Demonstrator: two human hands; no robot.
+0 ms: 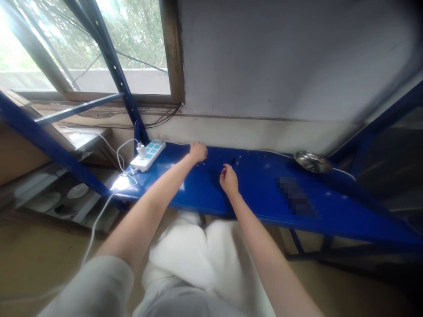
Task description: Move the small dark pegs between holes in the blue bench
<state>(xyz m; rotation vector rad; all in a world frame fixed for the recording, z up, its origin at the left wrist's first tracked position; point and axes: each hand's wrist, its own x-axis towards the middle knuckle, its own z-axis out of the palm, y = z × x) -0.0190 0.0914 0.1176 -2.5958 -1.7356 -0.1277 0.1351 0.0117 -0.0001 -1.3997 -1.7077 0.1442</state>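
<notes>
Left hand [198,152] curled over the blue tabletop [261,193], right hand [229,179] loosely bent nearby; whether either pinches anything, I cannot tell. Small pieces [237,163] lie beside the left hand and beyond the right; a brushing finger could scatter them.

The blue shelf [198,189] looks glossy, the dish [312,161] shiny metal.

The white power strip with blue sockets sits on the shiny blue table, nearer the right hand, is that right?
Not the right hand: the head view shows the white power strip with blue sockets nearer the left hand, on the shiny blue table.
</notes>
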